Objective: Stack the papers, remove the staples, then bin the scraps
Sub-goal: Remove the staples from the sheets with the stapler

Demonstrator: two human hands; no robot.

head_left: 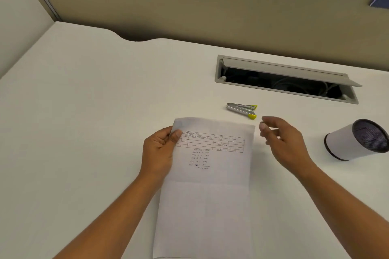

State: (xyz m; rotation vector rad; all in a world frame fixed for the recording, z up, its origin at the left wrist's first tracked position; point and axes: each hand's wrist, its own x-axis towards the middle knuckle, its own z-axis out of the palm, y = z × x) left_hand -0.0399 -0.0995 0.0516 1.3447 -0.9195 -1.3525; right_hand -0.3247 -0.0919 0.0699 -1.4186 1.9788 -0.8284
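A white sheet of paper (210, 174) with a printed table and handwritten sums lies lengthwise on the white desk (84, 111). My left hand (160, 151) grips its upper left edge, thumb on top. My right hand (282, 141) hovers just right of the paper's top right corner, fingers loosely bent, holding nothing. A metal staple remover (242, 110) with yellow tips lies on the desk just beyond the paper and to the left of my right hand's fingertips. A small white bin (355, 140) with a dark mesh inside lies tipped, its mouth facing me, at the right.
An open cable hatch (286, 80) with a raised flap is sunk into the desk behind the staple remover. Beige partition walls (189, 2) close off the back and left side of the desk.
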